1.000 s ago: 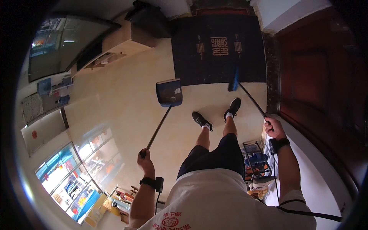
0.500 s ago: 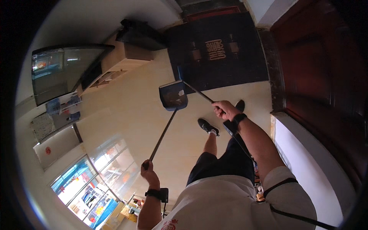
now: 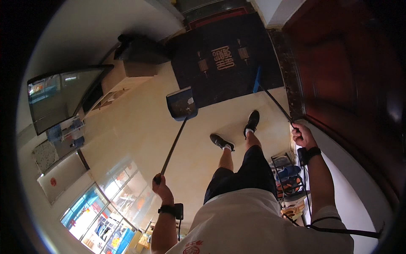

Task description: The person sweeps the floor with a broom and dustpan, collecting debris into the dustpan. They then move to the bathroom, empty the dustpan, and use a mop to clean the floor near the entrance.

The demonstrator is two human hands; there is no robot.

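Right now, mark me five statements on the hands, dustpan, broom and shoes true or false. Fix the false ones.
1. The left hand holds the boxy blue dustpan with a long dark handle. True.
2. The right hand holds the dark-handled broom with a blue head. True.
3. The broom's head touches the dustpan. False: a clear gap separates them.
4. The low black shoes stand on the pale floor. True.
5. In the picture, the broom's head is left of the dustpan. False: it is to the right, seen against the dark rectangular mat.
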